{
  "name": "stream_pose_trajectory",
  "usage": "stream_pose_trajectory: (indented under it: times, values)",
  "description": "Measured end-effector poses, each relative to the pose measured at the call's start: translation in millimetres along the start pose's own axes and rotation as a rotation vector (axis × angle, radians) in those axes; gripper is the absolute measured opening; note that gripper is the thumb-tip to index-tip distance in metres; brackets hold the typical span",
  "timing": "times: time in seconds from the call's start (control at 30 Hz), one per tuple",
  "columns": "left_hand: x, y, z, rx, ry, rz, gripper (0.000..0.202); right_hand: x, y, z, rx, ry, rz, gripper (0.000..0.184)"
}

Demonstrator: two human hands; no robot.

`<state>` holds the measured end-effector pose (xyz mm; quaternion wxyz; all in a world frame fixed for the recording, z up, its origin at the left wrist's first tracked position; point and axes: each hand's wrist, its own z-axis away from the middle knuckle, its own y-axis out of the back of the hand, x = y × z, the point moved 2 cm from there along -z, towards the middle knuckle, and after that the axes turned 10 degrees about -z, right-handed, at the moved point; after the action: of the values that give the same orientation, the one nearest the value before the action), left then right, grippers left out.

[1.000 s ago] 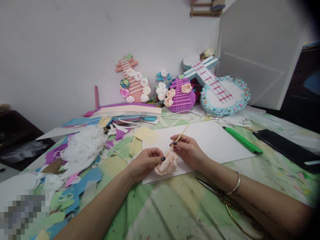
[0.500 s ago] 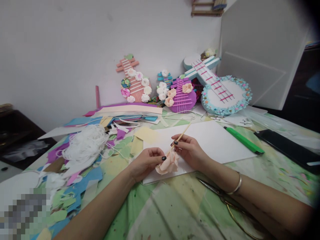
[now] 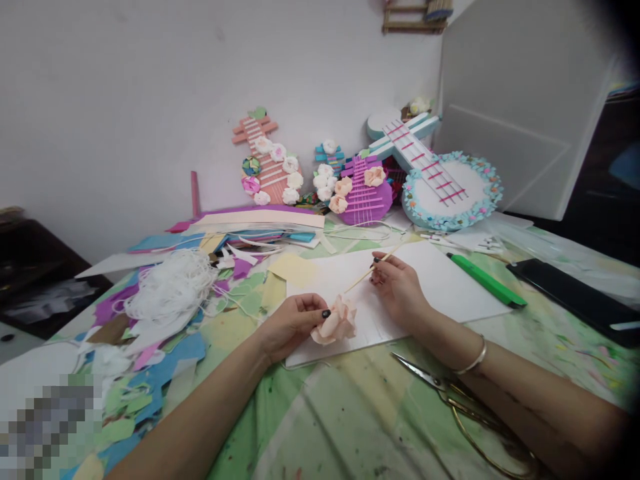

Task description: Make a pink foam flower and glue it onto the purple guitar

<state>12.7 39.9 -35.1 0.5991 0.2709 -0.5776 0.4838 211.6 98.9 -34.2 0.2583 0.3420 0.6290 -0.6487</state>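
Note:
Pinched in my left hand (image 3: 295, 325) is a peach paper flower (image 3: 338, 321) with curled petals, held low over the near edge of a white sheet (image 3: 435, 283). My right hand (image 3: 400, 288) is closed on a thin wooden stick (image 3: 361, 278), which slants down so its lower tip points at the flower, a small distance off. Gold-handled scissors (image 3: 440, 385) lie on the cloth under and beside my right forearm.
A tangle of white string (image 3: 173, 290) and coloured paper scraps (image 3: 155, 383) cover the left side. A green cutter (image 3: 485, 280) and a black case (image 3: 570, 297) lie at right. Paper-flowered instrument models, one purple (image 3: 370, 200) and one light blue (image 3: 453, 190), lean at the back.
My right hand has moved right and slightly up with the stick, whose tip has come away from the flower. My left hand keeps the flower in nearly the same place.

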Motion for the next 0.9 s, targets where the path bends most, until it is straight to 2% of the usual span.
stream_pose_trajectory:
  times: [0.1,0.23,0.33,0.4,0.47,0.53,0.6,0.67,0.77,0.9]
  values:
    - [-1,2.2,-1,0.026,-0.010,0.023,0.024,-3,10,-11,0.069,0.079,0.257,0.028]
    - [-1,5.0,-1,0.076,-0.021,0.081,0.024,-9,19,-19,0.026,0.134,0.671,0.042]
    - [-1,5.0,-1,0.101,-0.024,0.118,0.025,-16,17,-16,0.008,0.213,0.963,0.061]
    - [0,4.3,-1,0.112,-0.026,0.137,0.027,-20,11,-9,0.007,0.281,1.073,0.064]
    - [0,3.5,-1,0.114,-0.031,0.155,0.026,-21,0,1,-0.079,0.361,1.045,0.055]
    - [0,3.3,-1,0.115,-0.033,0.164,0.024,-17,-12,14,-0.304,0.374,0.897,0.044]
    - [0,3.4,-2,0.114,-0.035,0.163,0.022,-8,-22,27,-0.568,0.234,0.737,0.044]
    - [0,3.1,-2,0.106,-0.041,0.155,0.022,2,-27,37,-0.726,0.074,0.672,0.052]
    - [3,-0.4,0,0.096,-0.079,0.150,0.022,12,-27,43,-0.780,0.008,0.670,0.058]
    - [7,-10.6,3,0.115,-0.187,0.057,0.032,15,-24,39,-0.704,0.044,0.642,0.046]
